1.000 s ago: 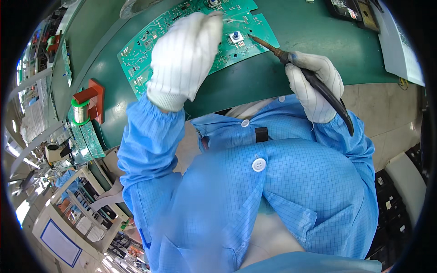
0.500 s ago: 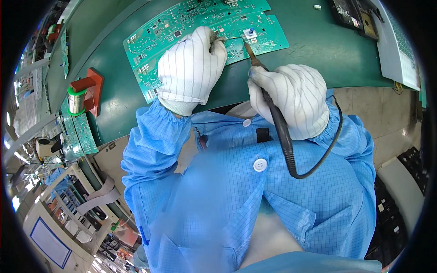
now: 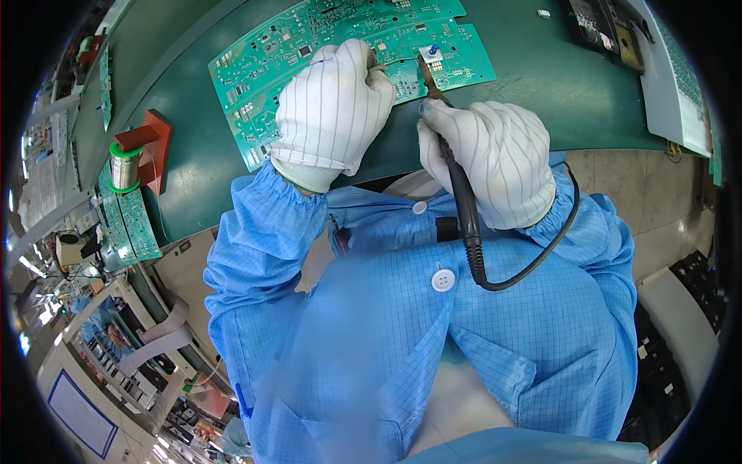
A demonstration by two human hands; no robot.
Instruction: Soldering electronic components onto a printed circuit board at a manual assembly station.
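My right hand [image 3: 495, 158], in a white striped glove, is closed round the handle of a soldering iron [image 3: 462, 185]. The iron's tip touches or nearly touches a green circuit board [image 3: 263, 66], beside a white square component with a blue shaft [image 3: 430, 53]. My left hand [image 3: 334, 108], gloved the same way, rests over the board with its fingers pinched together. From that pinch a thin solder wire runs toward the iron tip; most of it is hidden by the glove.
At the left a red stand [image 3: 158, 147] carries a spool of solder wire [image 3: 124, 168]. More green boards [image 3: 137, 220] lie beside it at the table edge. A dark iron holder [image 3: 595, 27] and a white panel [image 3: 672, 85] stand at the back right. The iron's cable [image 3: 560, 240] loops by my right sleeve.
The iron tip has moved slightly up, closer to the white component, and its handle stands steeper. My left hand has shifted a little to the right and away from me.
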